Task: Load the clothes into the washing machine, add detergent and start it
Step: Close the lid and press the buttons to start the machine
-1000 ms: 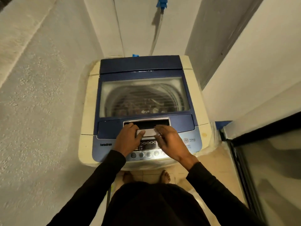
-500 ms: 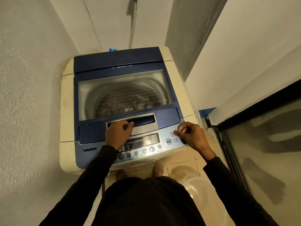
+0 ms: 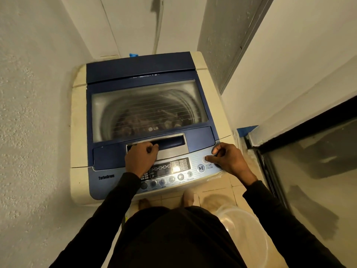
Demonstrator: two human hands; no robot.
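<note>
**Washing machine [image 3: 146, 120]: lid down, power-up at hand**

Clothes [image 3: 135, 120] sit in the drum, seen thru the closed glass lid. Left hand [image 3: 141, 158], fingers curled, rests on the lid handle [image 3: 170, 145]. Right hand [image 3: 228, 158], loosely curled & holding nothing, sets its thumb on the round button [image 3: 206, 159] just far of START/PAUSE [image 3: 201, 168], near-right on the panel. Best done w/ one firm, square press, then check the display [image 3: 164, 169].

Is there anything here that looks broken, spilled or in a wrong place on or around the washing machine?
Nothing stands out. The lid of the washing machine lies shut and level, with clothes visible through its window. The left hand rests at the lid handle, the right hand at the control panel. No spill shows.
</note>
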